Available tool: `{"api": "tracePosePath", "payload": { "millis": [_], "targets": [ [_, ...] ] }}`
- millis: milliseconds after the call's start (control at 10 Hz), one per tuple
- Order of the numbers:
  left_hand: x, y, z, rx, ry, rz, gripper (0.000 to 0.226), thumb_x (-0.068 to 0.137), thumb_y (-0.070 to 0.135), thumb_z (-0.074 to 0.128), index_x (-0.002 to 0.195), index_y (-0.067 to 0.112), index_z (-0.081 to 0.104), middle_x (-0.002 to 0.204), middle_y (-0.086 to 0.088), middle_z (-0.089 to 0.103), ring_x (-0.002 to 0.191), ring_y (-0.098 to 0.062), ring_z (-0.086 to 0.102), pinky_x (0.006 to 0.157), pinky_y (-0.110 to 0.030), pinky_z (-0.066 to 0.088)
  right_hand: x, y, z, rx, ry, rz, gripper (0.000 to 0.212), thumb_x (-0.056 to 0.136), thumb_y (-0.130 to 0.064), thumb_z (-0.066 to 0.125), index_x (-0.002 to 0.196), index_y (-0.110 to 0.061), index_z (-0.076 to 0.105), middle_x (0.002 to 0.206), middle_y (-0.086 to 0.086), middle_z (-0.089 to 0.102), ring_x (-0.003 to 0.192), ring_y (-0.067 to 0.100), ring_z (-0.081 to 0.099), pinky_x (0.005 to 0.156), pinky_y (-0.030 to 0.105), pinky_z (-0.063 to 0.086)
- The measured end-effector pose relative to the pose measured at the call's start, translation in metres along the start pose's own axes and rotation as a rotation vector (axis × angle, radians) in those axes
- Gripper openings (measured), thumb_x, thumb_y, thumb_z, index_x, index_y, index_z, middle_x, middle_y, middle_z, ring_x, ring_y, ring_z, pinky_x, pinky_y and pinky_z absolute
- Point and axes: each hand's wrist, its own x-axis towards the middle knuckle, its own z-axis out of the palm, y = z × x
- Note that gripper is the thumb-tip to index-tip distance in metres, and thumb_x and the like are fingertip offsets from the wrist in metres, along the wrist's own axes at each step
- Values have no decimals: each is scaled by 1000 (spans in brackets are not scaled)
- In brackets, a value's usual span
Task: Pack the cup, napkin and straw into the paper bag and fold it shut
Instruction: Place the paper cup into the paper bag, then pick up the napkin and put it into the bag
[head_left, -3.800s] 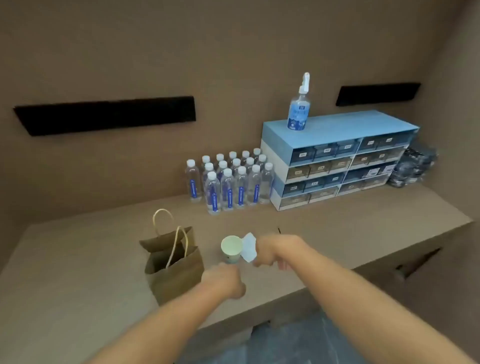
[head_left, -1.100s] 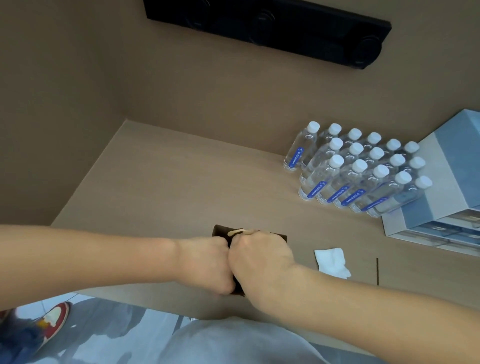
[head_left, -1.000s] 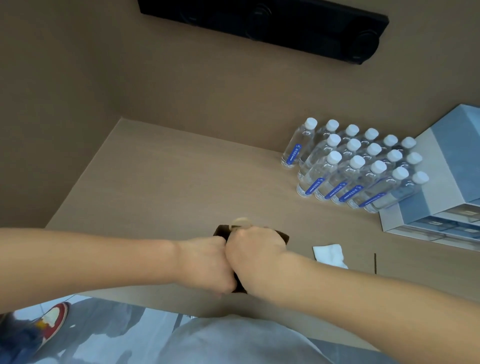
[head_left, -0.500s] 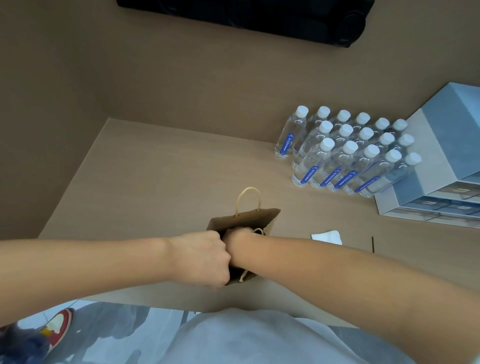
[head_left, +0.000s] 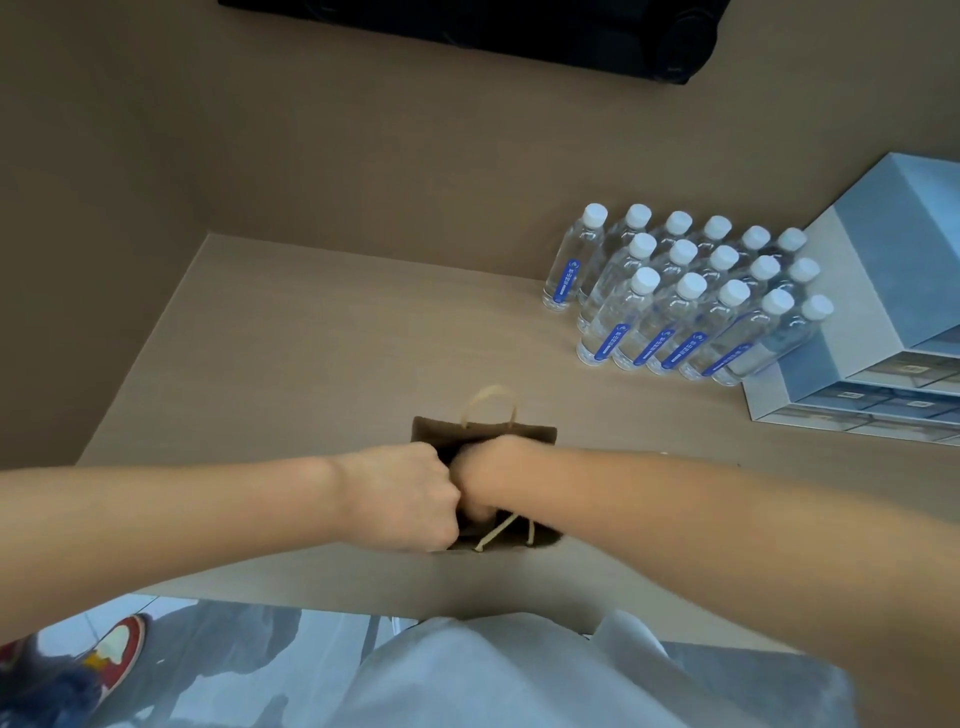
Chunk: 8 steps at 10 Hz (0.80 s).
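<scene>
Right hand (head_left: 480, 470) sunk in the mouth of the paper bag (head_left: 485, 434), fingers hidden, grasp impossible to tell, cup unseen, left hand (head_left: 410, 496) fisted on the bag's near rim, bag upright near the table (head_left: 291, 353) front edge.

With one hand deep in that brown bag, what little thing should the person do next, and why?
Probably draw the right hand back out of the bag. It is sunk into the open mouth, so whatever it carried is likely inside, while the left hand grips the near rim to steady it. The bag still stands open with its handles up, so more packing and the fold seem to remain.
</scene>
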Motion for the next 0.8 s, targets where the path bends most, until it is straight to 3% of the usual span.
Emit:
{"api": "tracePosePath", "payload": {
  "millis": [100,200,300,400,500,600,700,800],
  "targets": [
    [-7,0,4,164,222,20,15,85,30,58,81,19,68,78,-2,72,81,-28,65,80,-36,54,-36,16,-5,73,111,-7,28,102,-22,42,102,-7,65,77,2,57,85,25,53,72,32,42],
    [-15,-2,12,134,569,-9,47,90,64,46,92,22,67,89,5,71,94,-23,63,94,-36,51,-93,60,9,549,465,-130,24,99,-33,48,94,-15,64,78,-3,68,82,14,60,69,26,44],
    [-30,-2,33,-252,986,-239,54,95,59,39,110,12,60,117,-7,61,111,-28,54,97,-41,44,-127,108,52,1255,815,-236,15,97,-26,57,104,-24,71,94,-3,78,90,9,73,78,16,56],
    [-25,6,79,-650,1156,-728,39,99,45,35,109,12,55,118,-2,52,113,-22,49,97,-32,39,-77,146,127,1557,978,123,14,97,-15,57,102,-16,70,93,9,78,88,26,74,82,35,60],
    [12,10,132,-860,918,-1112,47,96,48,34,120,11,51,129,-10,47,122,-31,44,103,-37,33,5,160,199,1559,795,621,28,95,-15,60,122,-14,62,120,14,69,101,29,64,87,38,48],
    [43,11,178,-902,401,-1180,70,94,60,30,149,17,23,159,-18,14,142,-44,17,114,-59,24,64,150,253,1459,555,840,63,90,-22,67,145,-11,38,143,20,46,128,36,45,100,38,39],
    [58,10,211,-835,99,-1115,88,72,83,-10,142,34,-34,158,-13,-30,143,-44,-24,116,-68,0,92,135,282,1223,483,981,75,83,-33,73,145,-18,33,144,17,34,129,38,34,99,43,38],
    [63,4,217,-845,42,-1119,91,60,87,-21,132,38,-45,153,-12,-40,138,-45,-35,112,-72,-7,102,132,279,1444,586,1043,63,77,-15,77,131,-7,45,127,21,53,114,39,53,80,36,44]
  ]
}}
